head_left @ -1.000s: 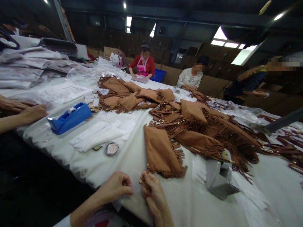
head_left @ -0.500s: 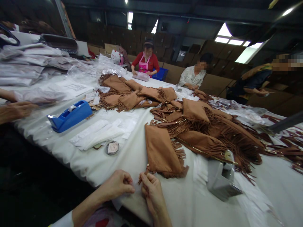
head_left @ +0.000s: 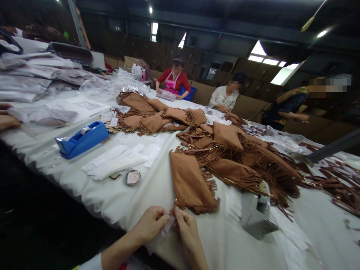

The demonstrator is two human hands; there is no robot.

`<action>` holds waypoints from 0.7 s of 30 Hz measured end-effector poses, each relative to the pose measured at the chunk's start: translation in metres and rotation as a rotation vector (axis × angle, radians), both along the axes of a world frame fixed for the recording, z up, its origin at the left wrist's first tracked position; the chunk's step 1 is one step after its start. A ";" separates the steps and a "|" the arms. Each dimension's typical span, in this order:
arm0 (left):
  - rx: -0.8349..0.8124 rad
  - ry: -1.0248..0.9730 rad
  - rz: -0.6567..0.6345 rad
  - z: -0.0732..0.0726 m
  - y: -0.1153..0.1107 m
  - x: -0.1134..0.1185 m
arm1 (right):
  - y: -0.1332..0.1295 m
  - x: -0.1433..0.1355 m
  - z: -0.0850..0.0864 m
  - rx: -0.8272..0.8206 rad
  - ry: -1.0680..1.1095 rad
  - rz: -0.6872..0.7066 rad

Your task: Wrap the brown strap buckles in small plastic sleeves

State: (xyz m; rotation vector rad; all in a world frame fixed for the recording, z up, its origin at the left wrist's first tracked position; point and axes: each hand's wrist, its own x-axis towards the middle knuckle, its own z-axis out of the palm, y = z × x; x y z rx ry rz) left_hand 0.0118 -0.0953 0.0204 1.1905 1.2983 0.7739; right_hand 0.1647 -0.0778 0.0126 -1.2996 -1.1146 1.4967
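A small clear wrapper strip point(head_left: 164, 230) is pinched between the left hand point(head_left: 150, 224) and right hand point(head_left: 187, 228), both sets of fingers clenched on it at the near corner of the tan fringed pouch point(head_left: 191, 182). The pouch lies flat on the worktop point(head_left: 112, 195) just beyond the fingertips, apparently so its corner hardware stays reachable. A grey tape dispenser point(head_left: 255, 215) sits to the right of the right hand, the blue tape dispenser point(head_left: 83, 138) well off to the left.

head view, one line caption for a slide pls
Two hands, left hand and right hand, pinch a corner of a tan fringed bag.
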 end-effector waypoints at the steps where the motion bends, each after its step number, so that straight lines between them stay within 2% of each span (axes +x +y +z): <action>1: -0.038 -0.049 -0.004 0.001 0.001 0.001 | 0.000 0.008 0.003 0.070 -0.114 -0.045; 3: -0.090 -0.129 -0.025 0.004 0.002 0.000 | -0.002 0.022 0.008 0.168 -0.297 -0.157; 5: -0.111 -0.180 -0.052 0.008 0.002 -0.001 | -0.007 0.029 0.010 0.142 -0.287 -0.253; 9: -0.133 -0.233 -0.118 0.006 -0.006 -0.009 | -0.011 0.017 0.006 -0.233 0.211 -0.290; 11: -0.152 -0.257 -0.160 0.001 -0.012 -0.013 | -0.006 0.004 0.002 -0.326 0.389 -0.295; 15: -0.219 -0.223 -0.129 -0.010 -0.016 -0.018 | 0.007 -0.015 -0.003 -0.287 0.453 -0.326; 21: -0.180 -0.182 -0.011 -0.017 -0.003 -0.010 | 0.006 -0.013 -0.007 -0.240 0.437 -0.307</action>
